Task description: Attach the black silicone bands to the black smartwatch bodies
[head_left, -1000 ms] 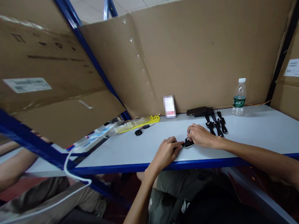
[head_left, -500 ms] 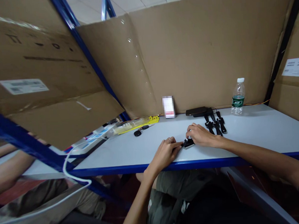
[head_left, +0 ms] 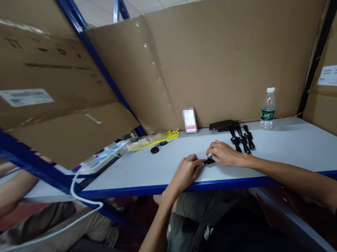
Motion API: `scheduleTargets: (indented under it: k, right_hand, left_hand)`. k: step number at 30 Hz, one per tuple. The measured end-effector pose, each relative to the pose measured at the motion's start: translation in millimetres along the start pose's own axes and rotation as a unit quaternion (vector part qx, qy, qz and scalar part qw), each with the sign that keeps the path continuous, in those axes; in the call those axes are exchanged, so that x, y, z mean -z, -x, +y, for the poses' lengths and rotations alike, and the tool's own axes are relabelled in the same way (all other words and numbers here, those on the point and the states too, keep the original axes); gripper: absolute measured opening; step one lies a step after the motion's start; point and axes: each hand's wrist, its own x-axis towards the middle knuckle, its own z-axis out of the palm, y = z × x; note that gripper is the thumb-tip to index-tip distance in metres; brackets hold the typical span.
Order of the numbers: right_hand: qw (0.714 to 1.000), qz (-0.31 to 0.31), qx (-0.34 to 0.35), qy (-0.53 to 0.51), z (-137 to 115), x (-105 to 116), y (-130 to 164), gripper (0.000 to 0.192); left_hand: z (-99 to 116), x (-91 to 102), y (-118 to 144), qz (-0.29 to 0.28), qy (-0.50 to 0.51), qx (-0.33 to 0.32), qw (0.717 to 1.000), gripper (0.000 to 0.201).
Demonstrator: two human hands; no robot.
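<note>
A small black part with a shiny metal fitting (head_left: 210,160) is low over the white tabletop near its front edge. From the left, my left hand (head_left: 189,168) pinches its end between closed fingertips. My right hand (head_left: 223,153) curls over the other side, fingers bent down onto the fitting and hiding much of the part. Behind my right hand lie several black pieces, narrow in the middle with rounded ends (head_left: 243,140), side by side.
A flat black device (head_left: 221,125) and a water bottle (head_left: 268,109) stand toward the cardboard back wall. A blurred-out white card or screen (head_left: 189,120) leans there too. At left are a screwdriver-like tool (head_left: 163,143), yellow strips (head_left: 173,134) and a power strip (head_left: 102,159). Another person's arm (head_left: 15,186) shows far left.
My right hand has shifted slightly left, its fingers now further over the black part and covering more of it. My left hand stays in place.
</note>
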Motion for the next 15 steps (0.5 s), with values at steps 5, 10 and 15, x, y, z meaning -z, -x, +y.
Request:
scheduleTargets:
  k: [5, 10, 15]
  right_hand:
    - [0.999, 0.038, -0.030, 0.022, 5.0, 6.2, -2.1, 0.028]
    - [0.989, 0.068, -0.119, 0.057, 28.3, 30.7, -5.0, 0.028]
    - [0.954, 0.070, -0.257, 0.135, 57.8, 57.8, -2.9, 0.033]
  left_hand:
    - [-3.9, -3.4, -3.4, 0.002, -0.046, 0.079, 0.996, 0.028]
    - [-1.7, -1.7, -2.6, -0.012, -0.056, 0.082, 0.995, 0.021]
    - [1.8, 1.3, 0.2, -0.011, -0.054, 0.054, 0.997, 0.020]
